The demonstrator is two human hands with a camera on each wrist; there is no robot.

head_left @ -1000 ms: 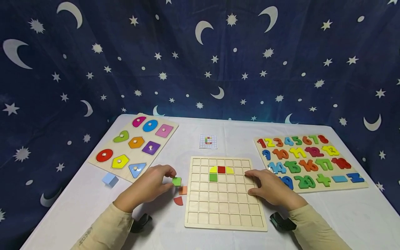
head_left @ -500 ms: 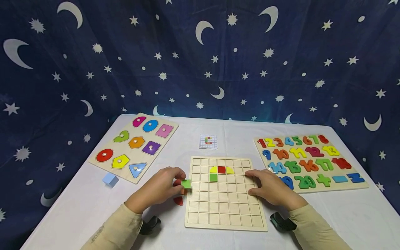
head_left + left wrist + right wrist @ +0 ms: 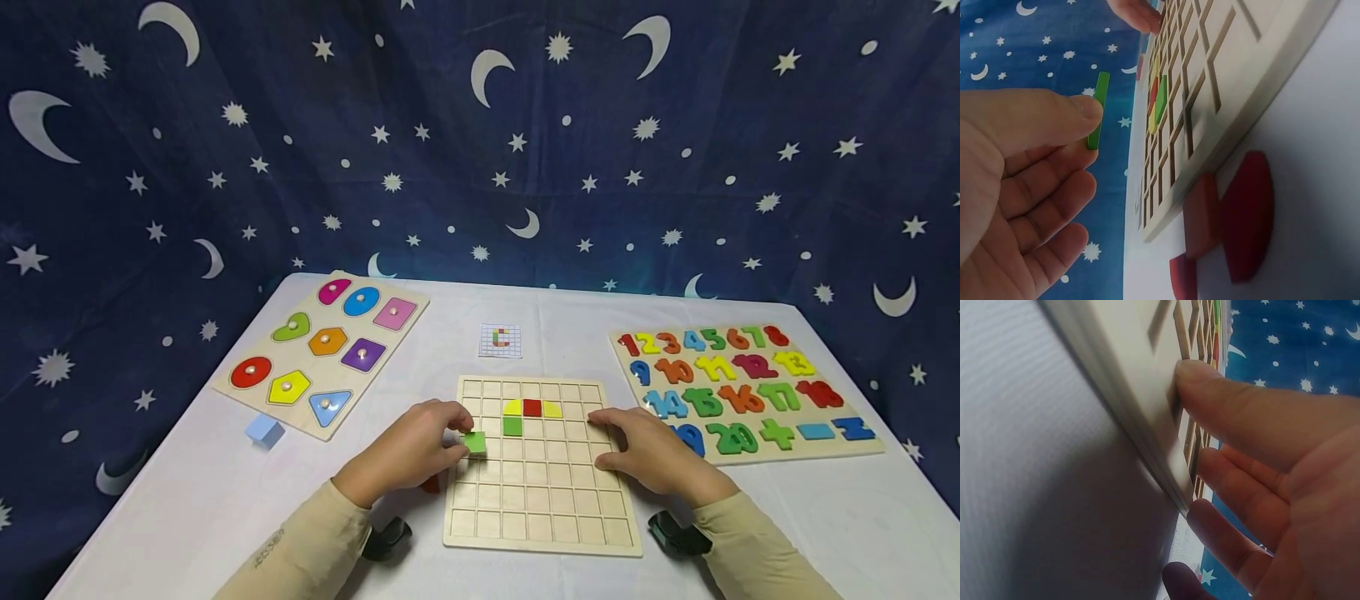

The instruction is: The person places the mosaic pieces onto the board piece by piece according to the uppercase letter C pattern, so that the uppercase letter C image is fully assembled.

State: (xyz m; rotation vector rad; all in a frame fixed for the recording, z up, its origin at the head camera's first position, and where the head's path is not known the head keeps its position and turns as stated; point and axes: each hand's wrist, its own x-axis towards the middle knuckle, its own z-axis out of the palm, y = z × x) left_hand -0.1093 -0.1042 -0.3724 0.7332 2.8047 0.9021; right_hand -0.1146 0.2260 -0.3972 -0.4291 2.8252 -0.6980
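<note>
My left hand [image 3: 412, 450] pinches a green square tile [image 3: 475, 442] between thumb and fingers, held above the left part of a wooden grid board [image 3: 540, 527]. In the left wrist view the tile [image 3: 1099, 111] is seen edge-on, apart from the board. Set in the board are a red square tile [image 3: 532, 407], yellow curved tiles [image 3: 552, 409] on either side of it and another green square tile [image 3: 512, 427]. On the board's right edge rests my right hand [image 3: 648, 450], its thumb [image 3: 1200, 378] touching the top, its fingers loosely bent.
Beside the board's left edge lie an orange tile [image 3: 1202, 215] and red curved tiles [image 3: 1249, 215], mostly hidden in the head view. A pattern card [image 3: 500, 341] lies behind the board. A shape puzzle [image 3: 322, 354], a blue block [image 3: 265, 432] and a number puzzle [image 3: 742, 392] flank it.
My left hand has carried the green tile rightward, from beside the board to above its left columns. It now covers most of the loose tiles. My right hand has stayed in place.
</note>
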